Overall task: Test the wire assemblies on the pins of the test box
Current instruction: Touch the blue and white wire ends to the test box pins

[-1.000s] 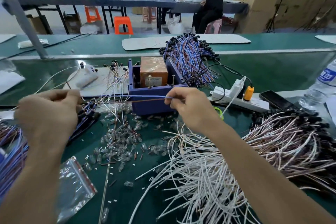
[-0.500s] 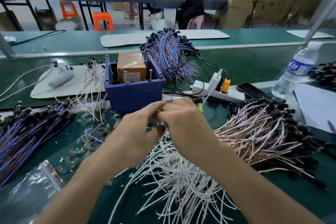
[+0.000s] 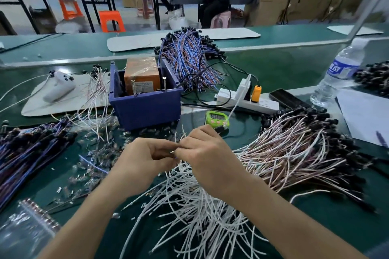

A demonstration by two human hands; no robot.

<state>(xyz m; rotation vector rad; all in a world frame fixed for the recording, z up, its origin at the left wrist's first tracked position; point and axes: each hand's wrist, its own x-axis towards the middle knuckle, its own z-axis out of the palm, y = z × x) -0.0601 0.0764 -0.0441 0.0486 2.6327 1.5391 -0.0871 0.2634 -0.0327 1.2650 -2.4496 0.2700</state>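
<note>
**Both hands pinched together over the white wires**

From my station I see the left hand (image 3: 145, 164) and the right hand (image 3: 208, 157) meeting fingertip to fingertip near the middle of the near edge of the bench (image 3: 328, 218). They are just above the heap of white wires (image 3: 195, 206). Both hands have their fingers curled tight, pinching a small pale wire end (image 3: 173, 151) between them. I cannot tell which strand it belongs to.

The blue test box (image 3: 145, 109) stands just beyond the hands, toward the middle of the bench and clear of them. It has two upright pins (image 3: 134, 88) at its front rim and an orange block (image 3: 141, 73) inside.

A pink-and-white bundle (image 3: 294, 149) with black plugs fans toward the right edge, and a blue-purple bundle (image 3: 27, 153) lies at the left edge. A green timer (image 3: 216, 119) sits just past the right hand, with a power strip (image 3: 246, 101) behind it.
</note>
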